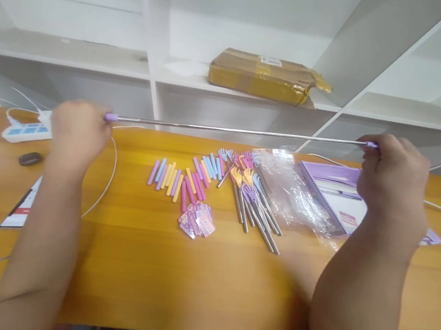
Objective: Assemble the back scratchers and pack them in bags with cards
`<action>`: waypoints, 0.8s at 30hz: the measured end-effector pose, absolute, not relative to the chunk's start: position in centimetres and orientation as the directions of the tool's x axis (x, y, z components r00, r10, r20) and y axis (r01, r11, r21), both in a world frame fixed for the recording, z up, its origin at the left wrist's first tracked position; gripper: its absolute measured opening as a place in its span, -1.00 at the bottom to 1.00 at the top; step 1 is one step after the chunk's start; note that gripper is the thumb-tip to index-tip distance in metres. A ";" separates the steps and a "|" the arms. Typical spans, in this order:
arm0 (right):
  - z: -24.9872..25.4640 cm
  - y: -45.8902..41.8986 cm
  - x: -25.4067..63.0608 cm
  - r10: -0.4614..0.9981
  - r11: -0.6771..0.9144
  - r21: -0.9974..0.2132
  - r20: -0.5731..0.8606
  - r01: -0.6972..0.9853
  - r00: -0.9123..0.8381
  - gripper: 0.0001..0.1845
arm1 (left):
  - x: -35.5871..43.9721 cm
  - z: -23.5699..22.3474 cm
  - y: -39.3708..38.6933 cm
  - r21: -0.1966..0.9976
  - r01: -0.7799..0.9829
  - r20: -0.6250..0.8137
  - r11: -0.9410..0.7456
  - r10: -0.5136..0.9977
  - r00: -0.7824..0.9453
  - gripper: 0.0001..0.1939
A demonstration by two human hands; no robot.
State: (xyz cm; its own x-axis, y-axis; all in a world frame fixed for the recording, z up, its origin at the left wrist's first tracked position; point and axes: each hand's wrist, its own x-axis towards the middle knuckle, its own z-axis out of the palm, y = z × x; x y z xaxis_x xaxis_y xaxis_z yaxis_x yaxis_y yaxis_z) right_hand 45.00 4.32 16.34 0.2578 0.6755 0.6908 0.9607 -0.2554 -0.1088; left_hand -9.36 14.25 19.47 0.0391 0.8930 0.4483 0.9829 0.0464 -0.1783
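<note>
Several cards (198,220) lie in a loose, overlapping heap near the middle of the table (142,278) in front of us. Just beyond them we have short tubes (178,188) in pink, purple, yellow and blue, laid in rough rows. To the right of those, the scratchers (250,192) overlap in a pile, claws away from us and metal shafts towards us. A crumpled clear bag (293,190) lies beside the pile and against the tray (334,173).

We hold the rod (240,131) up in the air, nearly level, stretched from side to side. Our left hand (77,134) is curled into a fist on one end, though blur hides the separate fingers; our right hand (396,173) has its fingers clamped round the other. A purple piece shows at each end.

We judge the rod light and stiff along its length, but thin enough to bend if levered sideways. Bare metal is probably slick, so the purple ends look like our best hold, with any pull kept straight along the shaft.

Farther back, a taped box (261,76) sits on the white shelf (183,77).
</note>
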 end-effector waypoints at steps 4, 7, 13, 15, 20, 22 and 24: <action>15.9 5.2 37.4 0.808 -0.150 0.043 0.581 0.988 0.098 -0.60 | -4.7 17.4 12.4 -0.138 0.990 0.363 -0.032 0.928 0.080 -0.68; 14.7 5.7 30.3 0.924 -0.085 0.159 0.383 0.984 0.018 -0.56 | -1.7 15.5 11.4 -0.103 0.990 0.332 -0.093 0.935 0.123 -0.65; 14.1 5.1 26.0 0.940 -0.064 0.203 0.342 0.977 -0.009 -0.65 | -1.3 15.0 11.4 -0.115 0.990 0.302 -0.083 0.947 0.115 -0.66; 14.5 4.6 26.5 0.929 -0.072 0.227 0.369 0.971 -0.017 -0.65 | -1.4 15.1 11.4 -0.133 0.986 0.307 -0.101 0.942 0.137 -0.64; 14.4 3.9 24.6 0.948 -0.031 0.270 0.312 0.962 -0.057 -0.64 | 0.0 15.0 10.3 -0.141 0.977 0.279 -0.161 0.940 0.195 -0.66; 13.8 3.9 22.7 0.967 0.021 0.284 0.239 0.958 -0.092 -0.62 | 0.9 15.0 9.7 -0.139 0.972 0.215 -0.188 0.953 0.215 -0.67; 13.4 3.8 21.1 0.976 0.046 0.289 0.193 0.956 -0.105 -0.60 | 1.6 14.9 9.3 -0.140 0.968 0.157 -0.209 0.961 0.230 -0.65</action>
State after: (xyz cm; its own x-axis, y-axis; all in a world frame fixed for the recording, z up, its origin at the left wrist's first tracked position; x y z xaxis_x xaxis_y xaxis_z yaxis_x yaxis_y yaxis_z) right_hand 21.14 3.83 13.40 -0.1052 0.9756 0.1927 0.9561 0.0459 0.2894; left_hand 1.63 9.28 14.92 0.2297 0.9605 0.1568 0.9679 -0.2086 -0.1400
